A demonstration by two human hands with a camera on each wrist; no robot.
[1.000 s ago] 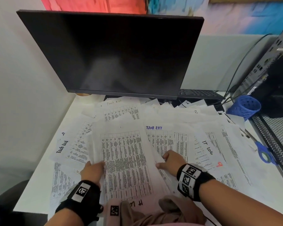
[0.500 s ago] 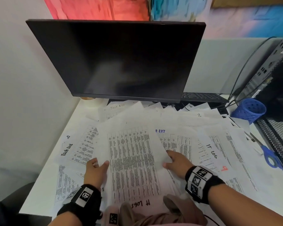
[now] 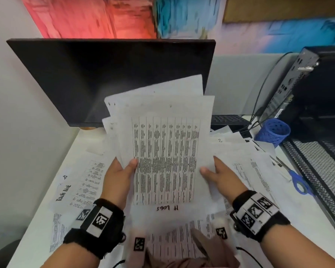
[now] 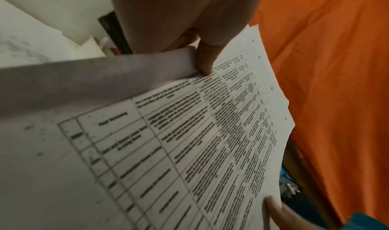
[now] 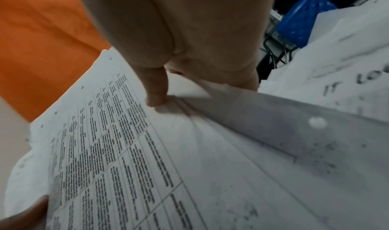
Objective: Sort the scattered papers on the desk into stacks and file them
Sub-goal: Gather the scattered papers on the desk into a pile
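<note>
Pinching a thin, floppy sheaf of papers (image 3: 162, 151) at three and nine o'clock, both hands, left (image 3: 120, 176) and right (image 3: 220, 176), should keep supporting opposite edges.

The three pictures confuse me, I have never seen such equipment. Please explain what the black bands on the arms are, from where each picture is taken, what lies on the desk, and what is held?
No machine here: a person works with bare hands. The black bands carry small cameras. The big picture comes from a camera on the head, looking down; the other two look along each wrist at the fingers.

The left hand and right hand grip a bundle of printed sheets by its side edges, lifted above the desk, thumbs on top. The top sheet bears a table and the handwritten words "IT Logs".

On the desk lie more scattered papers, one marked "Task List", blue-handled scissors, a blue holed cup, a dark monitor and a computer case.
</note>
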